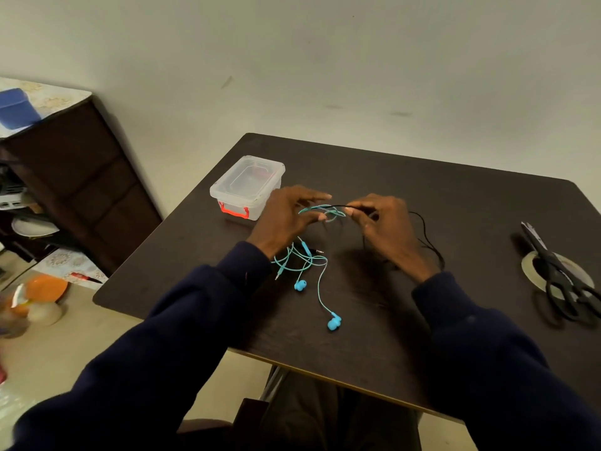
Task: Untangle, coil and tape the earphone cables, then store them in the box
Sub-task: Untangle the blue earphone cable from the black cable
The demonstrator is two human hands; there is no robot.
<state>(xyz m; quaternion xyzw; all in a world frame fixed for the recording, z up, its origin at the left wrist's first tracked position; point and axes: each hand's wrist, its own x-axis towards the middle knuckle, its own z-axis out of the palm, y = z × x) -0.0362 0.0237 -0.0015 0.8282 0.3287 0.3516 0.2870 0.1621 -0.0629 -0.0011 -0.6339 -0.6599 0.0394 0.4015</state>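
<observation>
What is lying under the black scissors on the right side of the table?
A roll of tape lies flat under the scissors. Its ring shows on both sides; the part beneath them is covered.

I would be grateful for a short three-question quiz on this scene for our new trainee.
1. True or false: the box has its lid on.
2. What lies on the tape roll? a) scissors b) an earbud c) the box
3. Between the left hand and right hand, the teal cable is tangled with a cable of which colour?
Key: 1 true; 2 a; 3 black, the black cable.
</observation>
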